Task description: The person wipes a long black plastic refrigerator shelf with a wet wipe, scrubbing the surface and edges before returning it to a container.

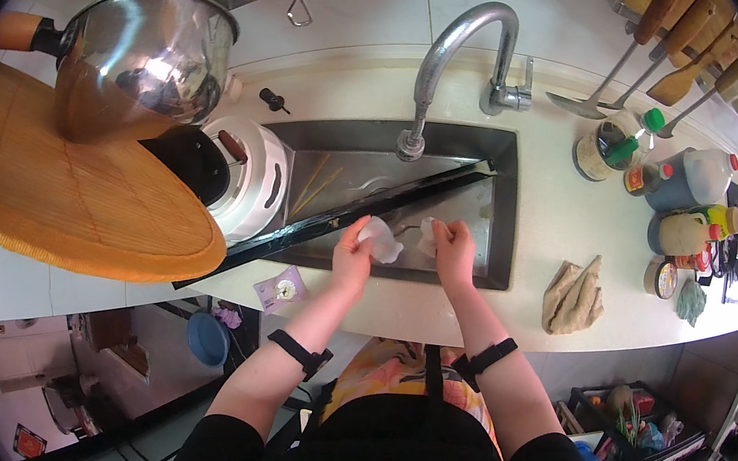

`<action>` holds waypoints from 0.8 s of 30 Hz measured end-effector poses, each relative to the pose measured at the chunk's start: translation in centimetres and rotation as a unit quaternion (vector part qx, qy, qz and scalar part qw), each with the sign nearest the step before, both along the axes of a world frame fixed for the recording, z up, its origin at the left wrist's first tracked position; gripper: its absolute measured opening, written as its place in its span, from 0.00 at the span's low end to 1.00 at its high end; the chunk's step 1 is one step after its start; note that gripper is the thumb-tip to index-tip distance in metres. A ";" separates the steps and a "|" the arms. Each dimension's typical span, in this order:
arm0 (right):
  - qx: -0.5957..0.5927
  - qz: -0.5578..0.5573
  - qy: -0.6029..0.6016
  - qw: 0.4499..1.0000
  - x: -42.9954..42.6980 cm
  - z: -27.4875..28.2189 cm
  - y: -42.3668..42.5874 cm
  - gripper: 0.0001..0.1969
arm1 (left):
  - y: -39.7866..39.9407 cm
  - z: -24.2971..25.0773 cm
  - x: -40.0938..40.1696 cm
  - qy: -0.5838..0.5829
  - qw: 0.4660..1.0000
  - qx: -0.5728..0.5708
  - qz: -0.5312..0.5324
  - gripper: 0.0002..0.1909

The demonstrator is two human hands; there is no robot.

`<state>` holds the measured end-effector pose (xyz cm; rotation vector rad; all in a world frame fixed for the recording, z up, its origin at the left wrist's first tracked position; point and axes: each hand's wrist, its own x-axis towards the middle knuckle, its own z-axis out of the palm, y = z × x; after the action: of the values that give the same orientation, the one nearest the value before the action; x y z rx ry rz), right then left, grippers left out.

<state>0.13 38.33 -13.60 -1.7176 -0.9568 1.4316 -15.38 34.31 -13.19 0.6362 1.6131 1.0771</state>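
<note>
Over the front part of the metal sink point(427, 266), my left hand point(353, 256) grips a crumpled white tissue or wipe point(383, 241). My right hand point(456, 247) pinches another piece of white tissue or wipe point(429, 237), and a thin dark piece shows between the hands. A long dark strip with a glossy surface point(321, 223) lies slantwise across the sink, its lower left end past the counter's front edge. Two thin sticks point(308, 187) lie in the basin. An opened purple packet point(279, 289) rests on the counter by my left forearm.
The curved metal faucet point(433, 64) reaches over the sink. At left are a steel pot point(146, 61), a round woven lid point(82, 179) and a white round container point(270, 182). A folded beige cloth point(573, 296) and several bottles point(690, 182) stand or lie at right; utensils point(681, 34) hang behind.
</note>
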 end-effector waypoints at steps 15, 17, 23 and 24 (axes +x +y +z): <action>-0.120 -0.033 0.296 0.947 -1.5 0.6 -0.1 0.11 | 2.8 -2.0 -8.9 0.671 0.633 -0.099 -0.373 0.37; -0.102 -0.021 0.264 0.959 -1.3 0.8 -0.4 0.10 | 3.3 -3.6 -10.8 0.692 0.591 -0.129 -0.394 0.37; -0.065 -0.026 0.172 0.983 0.2 0.4 0.2 0.10 | 4.6 -4.2 -12.4 0.694 0.547 -0.190 -0.428 0.28; -0.059 -0.028 0.158 0.985 0.5 0.0 0.3 0.10 | 4.4 -3.7 -12.3 0.686 0.550 -0.187 -0.437 0.26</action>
<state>0.63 38.68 -13.63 -1.5239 -0.6590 1.6894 -27.66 38.72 -16.89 1.9580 2.0973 -0.8700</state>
